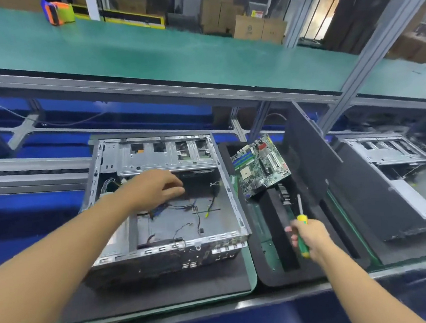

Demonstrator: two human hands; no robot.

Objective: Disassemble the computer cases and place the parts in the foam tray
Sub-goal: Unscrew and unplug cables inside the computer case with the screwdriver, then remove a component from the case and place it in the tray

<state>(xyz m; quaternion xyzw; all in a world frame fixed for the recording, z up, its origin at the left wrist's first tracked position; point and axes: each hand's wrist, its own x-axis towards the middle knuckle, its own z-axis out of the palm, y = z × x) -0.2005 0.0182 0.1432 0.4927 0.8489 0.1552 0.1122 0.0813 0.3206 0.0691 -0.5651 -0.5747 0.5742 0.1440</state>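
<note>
The left hand [155, 189] reaches forward on a straight arm, palm down, into the open computer case [170, 160]. Its fingers are bent and the thumb sits close to the fingertips. Whether it pinches anything I cannot tell, as the back of the hand hides what lies under it. It hangs just below the case's metal drive bay, above the loose wires [185, 207] on the case floor.

The right hand [308, 238] is outside the case, to its right, closed in a fist around the green-and-yellow handle of a screwdriver [302, 219]. The shaft points up and away from the person.

The hand holds it over the black foam tray [273, 277], which lies just beside the case's right wall. A green motherboard [261, 164] rests tilted in the tray's far end, well ahead of the right hand. What seems to be a dark panel [309, 153] stands upright at the tray's far side.

Further right of the case, beyond the tray, sits a second open case [400, 170].

Behind the case, past the green shelf [145, 51], stand cardboard boxes [259, 28] whose print is too blurred to read.
</note>
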